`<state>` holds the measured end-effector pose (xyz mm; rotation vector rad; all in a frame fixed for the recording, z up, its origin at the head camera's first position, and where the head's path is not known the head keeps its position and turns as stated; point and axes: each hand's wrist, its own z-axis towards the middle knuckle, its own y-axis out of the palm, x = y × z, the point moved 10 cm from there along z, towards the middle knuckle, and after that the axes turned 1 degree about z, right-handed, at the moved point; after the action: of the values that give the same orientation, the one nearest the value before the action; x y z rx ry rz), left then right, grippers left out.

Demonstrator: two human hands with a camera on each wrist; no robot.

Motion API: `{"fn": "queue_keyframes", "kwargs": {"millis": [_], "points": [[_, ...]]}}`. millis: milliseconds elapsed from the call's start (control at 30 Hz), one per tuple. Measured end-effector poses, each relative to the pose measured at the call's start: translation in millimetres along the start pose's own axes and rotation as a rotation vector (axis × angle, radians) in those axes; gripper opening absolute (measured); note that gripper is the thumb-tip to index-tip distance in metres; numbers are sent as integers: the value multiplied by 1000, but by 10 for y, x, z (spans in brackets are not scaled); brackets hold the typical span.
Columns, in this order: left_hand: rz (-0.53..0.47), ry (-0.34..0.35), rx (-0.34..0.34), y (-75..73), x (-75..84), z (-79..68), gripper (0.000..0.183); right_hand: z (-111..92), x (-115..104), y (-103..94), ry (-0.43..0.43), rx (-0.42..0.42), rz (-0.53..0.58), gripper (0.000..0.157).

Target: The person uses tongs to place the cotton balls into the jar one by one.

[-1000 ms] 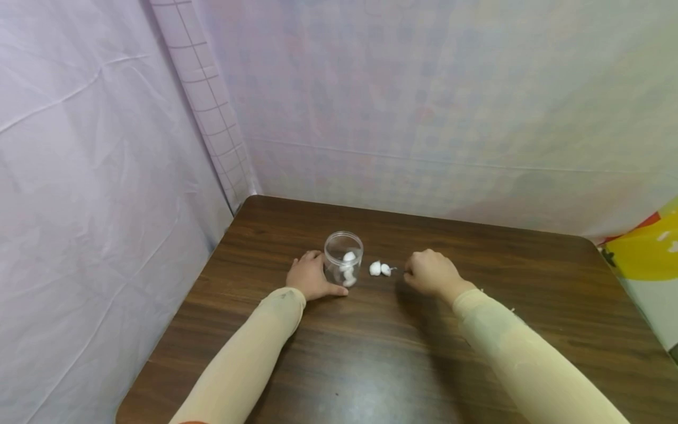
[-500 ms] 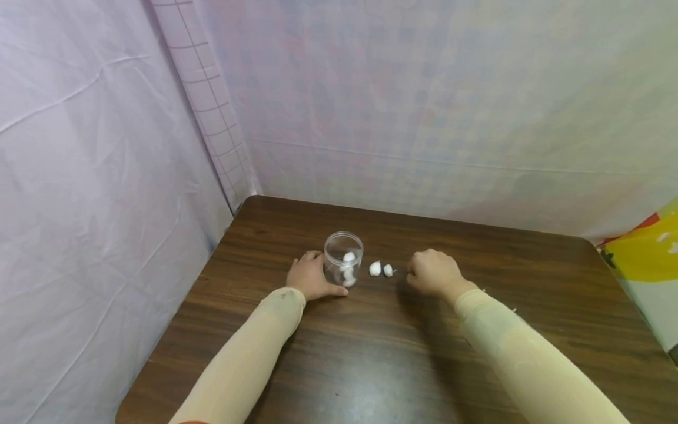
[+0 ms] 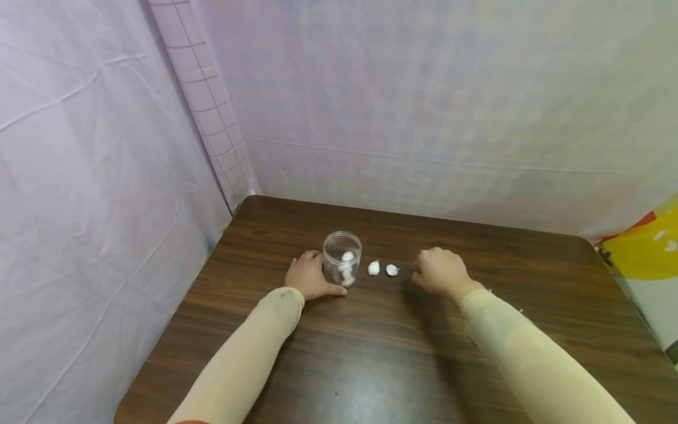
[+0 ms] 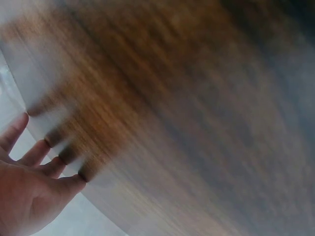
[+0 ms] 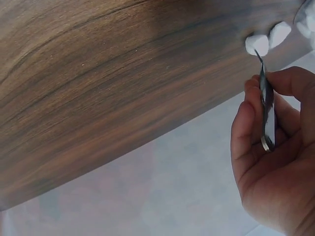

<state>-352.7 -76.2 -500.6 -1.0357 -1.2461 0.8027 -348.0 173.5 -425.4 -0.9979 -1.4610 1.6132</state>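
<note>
My left hand (image 3: 309, 277) holds a clear open jar (image 3: 342, 250) on the table, thumb along its near side and fingers at its left. Several white cotton balls (image 3: 346, 272) lie inside the jar. The left wrist view shows that hand's fingertips at the table, but not the jar. My right hand (image 5: 283, 147) pinches metal tweezers (image 5: 267, 105), whose tip touches a cotton ball (image 5: 257, 45) on the table. Between that ball and the jar lies a second cotton ball (image 3: 374, 268), apart from both in the head view.
All of this stands on a brown wood-grain table (image 3: 339, 341). A pale patterned cloth (image 3: 424, 118) hangs behind it, and a white sheet (image 3: 106, 206) hangs at the left. A yellow and red thing (image 3: 646, 247) is beyond the right edge.
My right hand has moved slightly right with the tweezers. The cotton ball at their tip has shifted right, away from the other one. The left hand and jar hold their place.
</note>
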Motion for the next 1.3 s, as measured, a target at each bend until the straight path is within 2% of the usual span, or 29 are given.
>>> {"fn": "queue_keyframes", "kwargs": {"millis": [667, 1100, 1300], "points": [[-1, 2, 4, -4, -9, 7, 107, -60, 141, -124, 38, 0, 3, 33], [3, 0, -2, 13, -22, 17, 108, -59, 105, -285, -5, 53, 15, 43], [3, -2, -10, 9, -13, 15, 107, -39, 47, -398, -23, 88, 15, 41]]}}
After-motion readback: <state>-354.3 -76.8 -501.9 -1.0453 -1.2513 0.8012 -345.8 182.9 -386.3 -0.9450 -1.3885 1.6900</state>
